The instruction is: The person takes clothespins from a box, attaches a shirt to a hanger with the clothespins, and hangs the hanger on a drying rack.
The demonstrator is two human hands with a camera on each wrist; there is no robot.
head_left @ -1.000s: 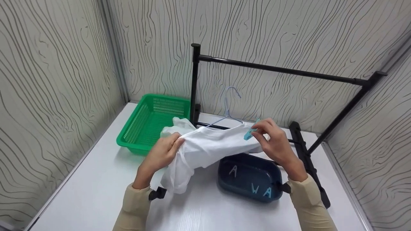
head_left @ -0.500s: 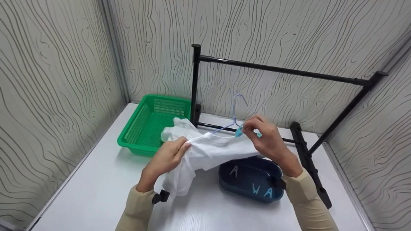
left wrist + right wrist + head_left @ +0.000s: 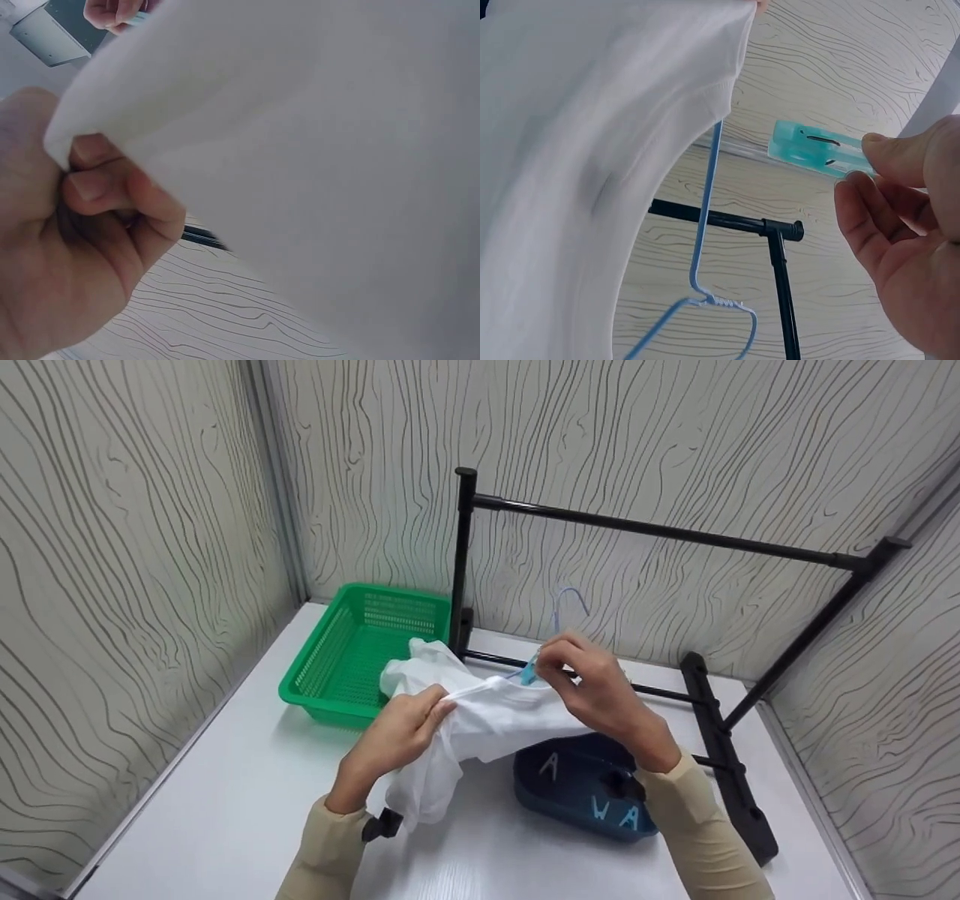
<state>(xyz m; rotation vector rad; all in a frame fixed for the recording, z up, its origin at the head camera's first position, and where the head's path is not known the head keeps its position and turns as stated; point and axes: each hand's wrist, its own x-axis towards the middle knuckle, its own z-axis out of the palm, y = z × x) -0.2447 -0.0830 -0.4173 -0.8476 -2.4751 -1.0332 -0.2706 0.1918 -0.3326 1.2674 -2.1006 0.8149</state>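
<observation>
A white shirt (image 3: 510, 724) hangs draped over a blue wire hanger (image 3: 706, 210), whose hook rises above the neckline. My left hand (image 3: 405, 727) grips the shirt at its shoulder, thumb on top; in the left wrist view the cloth covers part of the fingers. My right hand (image 3: 600, 690) pinches a light blue clothespin (image 3: 810, 148) between thumb and fingertips. In the head view the clothespin overlaps the neckline beside the hanger. The right wrist view shows a gap between its tip and the cloth.
A black rack with a top bar (image 3: 667, 531) stands behind the hands. At the back left is a green basket (image 3: 322, 712), partly overlapped by the shirt. A dark blue basin (image 3: 540, 806) holds a few small pale blue pieces, under the right forearm.
My right hand has moved left with the clothespin, from the right shoulder to the neckline. The left hand keeps its grip and has shifted slightly right, along with the shirt and hanger.
</observation>
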